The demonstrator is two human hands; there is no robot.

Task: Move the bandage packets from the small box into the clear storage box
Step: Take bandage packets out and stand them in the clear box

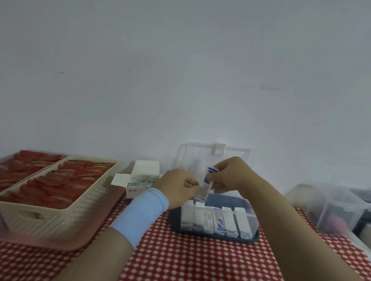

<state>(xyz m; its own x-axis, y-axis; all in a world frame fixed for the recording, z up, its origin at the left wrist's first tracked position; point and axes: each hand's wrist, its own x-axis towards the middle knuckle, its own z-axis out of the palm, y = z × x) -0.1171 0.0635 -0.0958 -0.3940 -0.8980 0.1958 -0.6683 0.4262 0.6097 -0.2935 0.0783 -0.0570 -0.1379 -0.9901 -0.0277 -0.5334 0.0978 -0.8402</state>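
A white and blue bandage packet (205, 188) hangs upright above the back of the clear storage box (254, 220). My right hand (228, 175) pinches its top edge and my left hand (179, 190), with a light blue wristband, pinches its left side. Several packets (214, 220) stand in a row inside the clear box, whose lid (214, 155) leans open against the wall. The small white box (139, 180) sits open to the left, with more packets inside.
The clear box rests on a dark blue tray (214, 236) on a red checked tablecloth (191, 266). A cream basket (58, 198) of red items sits on a pink tray (36, 240) at left. Blurred clear containers (340, 210) stand at right.
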